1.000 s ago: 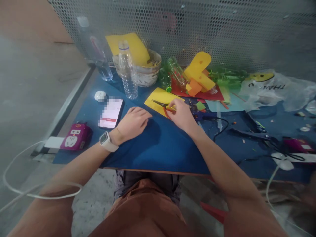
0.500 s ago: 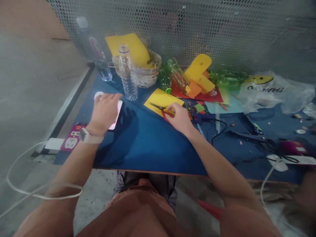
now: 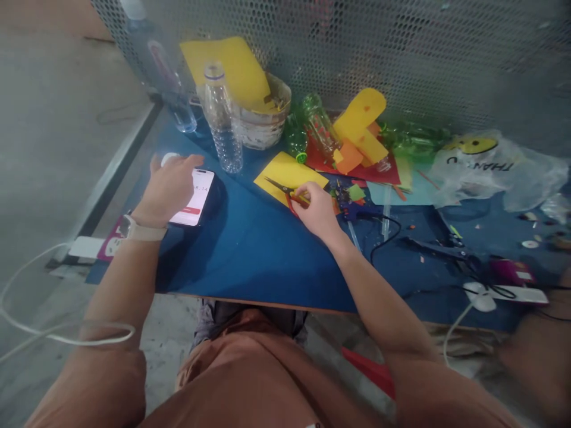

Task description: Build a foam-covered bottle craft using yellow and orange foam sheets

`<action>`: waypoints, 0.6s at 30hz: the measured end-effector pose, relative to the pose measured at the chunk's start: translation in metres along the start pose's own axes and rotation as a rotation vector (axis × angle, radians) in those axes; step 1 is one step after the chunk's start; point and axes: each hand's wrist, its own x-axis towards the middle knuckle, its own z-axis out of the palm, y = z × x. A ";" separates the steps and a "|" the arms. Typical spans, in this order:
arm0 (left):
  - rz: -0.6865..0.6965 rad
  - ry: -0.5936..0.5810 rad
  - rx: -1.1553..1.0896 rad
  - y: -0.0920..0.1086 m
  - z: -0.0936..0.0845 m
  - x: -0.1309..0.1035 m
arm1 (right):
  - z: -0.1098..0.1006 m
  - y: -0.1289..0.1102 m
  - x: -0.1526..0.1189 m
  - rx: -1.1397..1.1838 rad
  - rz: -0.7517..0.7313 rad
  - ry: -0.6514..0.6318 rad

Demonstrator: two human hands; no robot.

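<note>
My right hand [image 3: 316, 208] has its fingers closed on the handles of a pair of scissors [image 3: 280, 185] with dark blades and yellow and red grips. The scissors rest over a yellow paper sheet [image 3: 294, 169]. At the left, my left hand [image 3: 167, 187], with a watch [image 3: 145, 230] on its wrist, hovers at the left side of a phone [image 3: 199, 199] with a lit screen. Its visible fingers are spread apart. Just behind those fingers shows a white round object [image 3: 170, 158], partly hidden, so contact cannot be told.
Behind stand a clear bottle [image 3: 223, 128], a taller bottle [image 3: 172, 83] and a basket [image 3: 263, 128] holding yellow paper. Green bottles [image 3: 297, 134], paper cutouts [image 3: 363, 116], a plastic bag [image 3: 482, 166], a blue glue gun [image 3: 361, 211] and cords lie rightward. A power strip [image 3: 111, 244] sits at left.
My left hand has shifted left off the phone, showing more of its screen. My right hand stays at the scissors. The whole view has shifted slightly.
</note>
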 end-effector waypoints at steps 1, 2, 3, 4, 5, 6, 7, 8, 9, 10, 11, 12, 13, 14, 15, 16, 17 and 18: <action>-0.012 0.017 -0.003 -0.002 -0.002 0.000 | 0.000 -0.001 0.000 0.002 0.004 0.001; -0.019 0.026 -0.006 -0.004 -0.002 0.000 | 0.000 -0.001 0.000 0.004 0.005 0.001; -0.017 0.022 -0.010 -0.006 -0.002 0.001 | 0.000 -0.001 0.000 0.005 0.003 0.001; -0.014 0.013 -0.012 -0.008 -0.002 0.002 | 0.000 -0.001 0.000 0.005 -0.001 0.003; -0.008 -0.005 -0.009 -0.010 -0.001 0.002 | 0.000 -0.001 0.001 0.004 -0.004 0.007; -0.003 -0.027 -0.001 -0.011 0.001 0.003 | 0.000 -0.001 0.001 0.004 -0.008 0.012; 0.001 -0.052 0.011 -0.011 0.002 0.003 | 0.000 -0.001 0.001 0.004 -0.012 0.019; 0.006 -0.072 0.020 -0.010 0.003 0.003 | 0.000 -0.001 0.002 0.005 -0.014 0.025; 0.012 -0.081 0.023 -0.009 0.003 0.003 | 0.000 -0.001 0.002 0.006 -0.014 0.026; 0.017 -0.077 0.018 -0.007 0.004 0.002 | 0.001 -0.001 0.003 0.008 -0.015 0.024; 0.026 -0.065 0.007 -0.006 0.004 0.002 | 0.001 -0.001 0.003 0.009 -0.017 0.022; 0.033 -0.044 -0.010 -0.005 0.003 0.002 | 0.002 0.000 0.003 0.010 -0.022 0.020; 0.040 -0.022 -0.026 -0.004 0.003 0.001 | 0.002 0.000 0.004 0.011 -0.030 0.019; 0.044 -0.010 -0.036 -0.005 0.003 0.001 | 0.003 0.000 0.004 0.010 -0.039 0.020; 0.043 -0.011 -0.037 -0.005 0.003 0.001 | 0.003 0.000 0.004 0.008 -0.047 0.022; 0.039 -0.024 -0.030 -0.006 0.004 0.001 | 0.003 0.001 0.005 0.006 -0.054 0.021; 0.032 -0.043 -0.016 -0.007 0.004 0.001 | 0.003 0.001 0.005 0.003 -0.057 0.018; 0.026 -0.062 -0.002 -0.008 0.005 0.001 | 0.003 0.001 0.005 0.000 -0.059 0.015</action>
